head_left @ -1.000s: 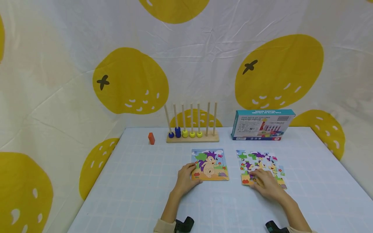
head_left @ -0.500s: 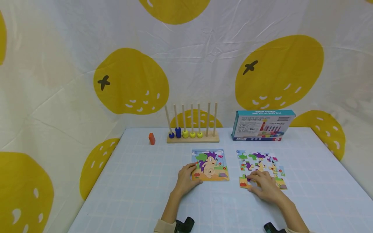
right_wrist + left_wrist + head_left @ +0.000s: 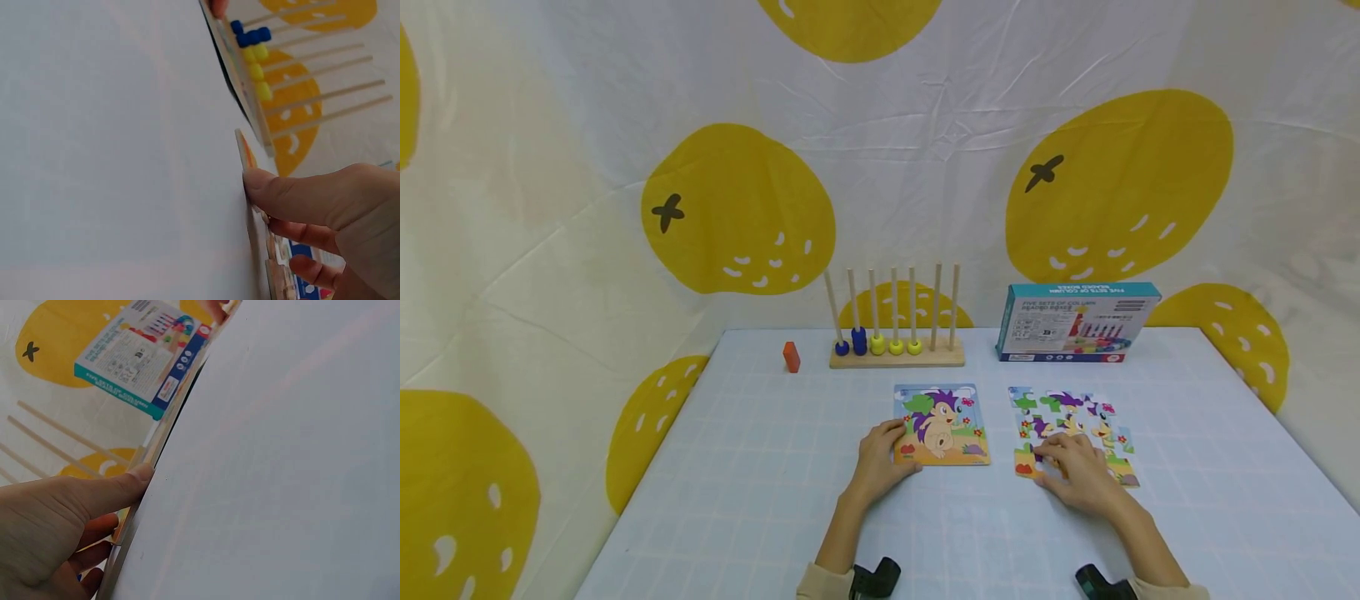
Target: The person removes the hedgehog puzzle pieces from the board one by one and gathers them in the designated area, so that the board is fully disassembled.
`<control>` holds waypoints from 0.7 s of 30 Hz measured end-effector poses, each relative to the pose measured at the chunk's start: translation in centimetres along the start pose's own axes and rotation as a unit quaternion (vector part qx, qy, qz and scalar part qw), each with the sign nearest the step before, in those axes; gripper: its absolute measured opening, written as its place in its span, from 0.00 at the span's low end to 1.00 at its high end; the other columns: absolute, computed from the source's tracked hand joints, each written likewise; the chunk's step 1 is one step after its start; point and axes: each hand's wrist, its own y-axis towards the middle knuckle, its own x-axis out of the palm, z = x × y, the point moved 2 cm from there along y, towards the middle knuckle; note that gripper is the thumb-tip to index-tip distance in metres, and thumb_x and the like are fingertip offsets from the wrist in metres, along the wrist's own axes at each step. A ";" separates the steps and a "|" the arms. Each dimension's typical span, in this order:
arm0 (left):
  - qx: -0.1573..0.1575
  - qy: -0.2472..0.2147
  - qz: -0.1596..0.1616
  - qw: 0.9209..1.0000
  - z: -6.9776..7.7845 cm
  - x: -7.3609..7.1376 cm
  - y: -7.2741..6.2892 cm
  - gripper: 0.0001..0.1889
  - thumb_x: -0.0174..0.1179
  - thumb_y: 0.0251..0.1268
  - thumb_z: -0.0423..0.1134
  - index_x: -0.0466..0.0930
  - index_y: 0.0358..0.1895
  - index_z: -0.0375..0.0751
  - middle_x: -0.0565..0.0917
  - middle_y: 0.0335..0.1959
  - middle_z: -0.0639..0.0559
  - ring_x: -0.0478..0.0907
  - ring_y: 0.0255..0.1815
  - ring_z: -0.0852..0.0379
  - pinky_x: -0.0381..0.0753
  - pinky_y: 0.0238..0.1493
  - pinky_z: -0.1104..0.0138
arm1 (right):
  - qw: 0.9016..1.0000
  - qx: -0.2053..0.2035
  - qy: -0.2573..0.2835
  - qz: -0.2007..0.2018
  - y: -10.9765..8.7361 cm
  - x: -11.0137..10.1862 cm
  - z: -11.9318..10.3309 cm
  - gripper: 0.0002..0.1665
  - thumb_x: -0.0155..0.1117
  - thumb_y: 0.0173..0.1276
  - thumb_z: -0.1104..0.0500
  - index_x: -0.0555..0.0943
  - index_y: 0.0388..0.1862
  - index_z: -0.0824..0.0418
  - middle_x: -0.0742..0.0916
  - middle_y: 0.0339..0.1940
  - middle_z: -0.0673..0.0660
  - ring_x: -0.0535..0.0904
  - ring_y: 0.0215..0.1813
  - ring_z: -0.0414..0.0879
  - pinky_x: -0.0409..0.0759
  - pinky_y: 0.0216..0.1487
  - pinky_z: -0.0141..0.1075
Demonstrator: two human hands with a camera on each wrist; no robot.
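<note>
My left hand [image 3: 877, 460] grips the lower left corner of a square hedgehog puzzle board [image 3: 951, 425], its picture whole. In the left wrist view the thumb lies along the board's near edge, with the fingers bent around the side. To the right, a second hedgehog picture [image 3: 1103, 429] lies in loose, separated pieces. Over its lower part, my right hand [image 3: 1078, 477] pinches at a puzzle piece [image 3: 245, 150] with thumb and fingers; the hand covers several pieces. Beside the fingertips shows an orange-and-green corner piece [image 3: 1024, 468] with a red shape on it.
Behind the board stands a wooden peg rack [image 3: 897, 358] with blue and yellow beads on some pegs. An orange block [image 3: 791, 357] stands to its left. A bead-set box [image 3: 1075, 325] stands upright at the back right, in front of the patterned cloth.
My right hand has shifted slightly left, and the orange-and-green corner piece has slid left with it, away from the other pieces. The left hand stays at the board.
</note>
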 end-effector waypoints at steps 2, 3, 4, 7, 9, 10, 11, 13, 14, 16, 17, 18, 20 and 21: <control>-0.003 -0.001 0.000 1.000 0.0 0.0 0.0 0.33 0.71 0.50 0.43 0.74 0.58 0.29 0.73 0.59 0.40 0.67 0.61 0.42 0.61 0.63 0.46 | 1.000 0.001 -0.002 0.003 0.1 0.0 0.1 0.20 0.71 0.55 0.56 0.83 0.47 0.60 0.80 0.47 0.59 0.67 0.51 0.59 0.64 0.41 0.53; -0.005 -0.001 -0.001 1.000 -0.1 0.1 0.0 0.32 0.71 0.50 0.43 0.74 0.58 0.29 0.73 0.60 0.41 0.67 0.61 0.43 0.61 0.63 0.46 | 1.000 0.002 -0.003 0.004 0.2 0.0 0.1 0.19 0.71 0.55 0.56 0.84 0.47 0.59 0.80 0.47 0.59 0.67 0.51 0.59 0.64 0.41 0.53; -0.004 -0.002 -0.001 1.000 -0.1 0.1 0.1 0.32 0.71 0.50 0.43 0.74 0.58 0.29 0.73 0.60 0.41 0.67 0.61 0.43 0.61 0.63 0.46 | 1.000 0.002 -0.002 0.004 0.2 0.0 0.1 0.19 0.71 0.55 0.56 0.84 0.47 0.59 0.80 0.47 0.59 0.68 0.51 0.59 0.65 0.41 0.54; -0.005 0.001 0.000 1.000 -0.2 0.1 0.1 0.32 0.71 0.50 0.43 0.74 0.58 0.30 0.73 0.60 0.41 0.67 0.61 0.43 0.61 0.63 0.46 | 1.000 0.005 -0.001 0.003 0.3 0.0 0.2 0.19 0.71 0.55 0.56 0.84 0.47 0.59 0.80 0.48 0.59 0.68 0.51 0.58 0.65 0.41 0.54; -0.004 0.000 0.000 1.000 -0.2 0.1 0.2 0.32 0.71 0.50 0.43 0.74 0.58 0.30 0.73 0.59 0.41 0.67 0.61 0.43 0.61 0.62 0.46 | 1.000 0.007 0.001 0.002 0.4 -0.1 0.3 0.19 0.71 0.55 0.56 0.84 0.47 0.59 0.80 0.48 0.59 0.68 0.51 0.58 0.65 0.41 0.55; -0.003 0.000 0.001 1.000 -0.2 0.1 0.2 0.32 0.71 0.49 0.43 0.74 0.57 0.29 0.73 0.59 0.41 0.67 0.61 0.43 0.62 0.62 0.46 | 1.000 0.008 0.002 0.002 0.4 -0.1 0.3 0.19 0.71 0.55 0.56 0.84 0.47 0.59 0.80 0.48 0.59 0.68 0.51 0.58 0.65 0.41 0.55; -0.004 0.000 0.001 1.000 -0.2 0.1 0.2 0.32 0.71 0.49 0.43 0.74 0.57 0.30 0.74 0.59 0.41 0.67 0.61 0.43 0.62 0.62 0.46 | 1.000 0.009 0.002 0.001 0.4 -0.1 0.3 0.19 0.71 0.55 0.56 0.84 0.46 0.59 0.80 0.48 0.59 0.68 0.51 0.58 0.65 0.41 0.55; -0.005 -0.002 0.001 1.000 -0.2 0.2 0.2 0.33 0.72 0.49 0.44 0.74 0.57 0.30 0.74 0.59 0.42 0.68 0.61 0.43 0.62 0.62 0.46 | 1.000 0.012 0.004 -0.001 0.4 -0.1 0.3 0.19 0.71 0.55 0.56 0.84 0.46 0.60 0.80 0.47 0.59 0.68 0.51 0.58 0.65 0.42 0.56; -0.003 -0.003 0.002 1.000 -0.3 0.2 0.2 0.32 0.72 0.49 0.44 0.74 0.57 0.30 0.74 0.59 0.42 0.68 0.60 0.43 0.62 0.62 0.46 | 1.000 0.014 0.005 -0.002 0.4 -0.2 0.2 0.19 0.71 0.54 0.56 0.84 0.46 0.60 0.80 0.47 0.60 0.68 0.51 0.58 0.65 0.42 0.57; -0.001 -0.006 0.003 1.000 -0.3 0.1 0.2 0.32 0.72 0.48 0.43 0.75 0.57 0.29 0.74 0.59 0.42 0.68 0.60 0.43 0.62 0.61 0.46 | 1.000 0.016 0.008 -0.002 0.5 -0.2 0.2 0.18 0.72 0.54 0.57 0.84 0.45 0.60 0.80 0.47 0.60 0.68 0.51 0.58 0.65 0.43 0.58; 0.000 -0.007 0.004 1.000 -0.3 0.1 0.1 0.32 0.72 0.48 0.43 0.75 0.57 0.29 0.74 0.58 0.42 0.68 0.60 0.43 0.62 0.61 0.46 | 1.000 0.016 0.009 -0.002 0.5 -0.2 0.2 0.18 0.72 0.54 0.57 0.84 0.45 0.60 0.80 0.47 0.60 0.68 0.51 0.58 0.65 0.43 0.58; 0.002 -0.006 0.005 1.000 -0.3 0.2 0.1 0.32 0.72 0.48 0.43 0.75 0.56 0.29 0.74 0.58 0.41 0.68 0.60 0.43 0.62 0.61 0.46 | 1.000 0.015 0.010 0.001 0.5 -0.2 0.2 0.18 0.72 0.53 0.57 0.84 0.45 0.61 0.80 0.46 0.60 0.68 0.51 0.58 0.65 0.43 0.58; 0.002 -0.003 0.005 1.000 -0.3 0.2 0.1 0.32 0.72 0.48 0.43 0.75 0.56 0.29 0.74 0.58 0.42 0.68 0.59 0.43 0.62 0.60 0.46 | 1.000 0.011 0.014 0.010 0.6 -0.1 0.2 0.19 0.72 0.52 0.57 0.85 0.44 0.62 0.81 0.46 0.60 0.69 0.51 0.58 0.66 0.43 0.58; 0.001 -0.003 0.005 1.000 -0.3 0.2 0.1 0.32 0.72 0.48 0.43 0.75 0.56 0.29 0.74 0.58 0.42 0.68 0.59 0.43 0.62 0.61 0.46 | 1.000 0.008 0.015 0.016 0.6 -0.1 0.2 0.19 0.73 0.52 0.57 0.85 0.43 0.62 0.81 0.46 0.61 0.69 0.50 0.58 0.66 0.43 0.58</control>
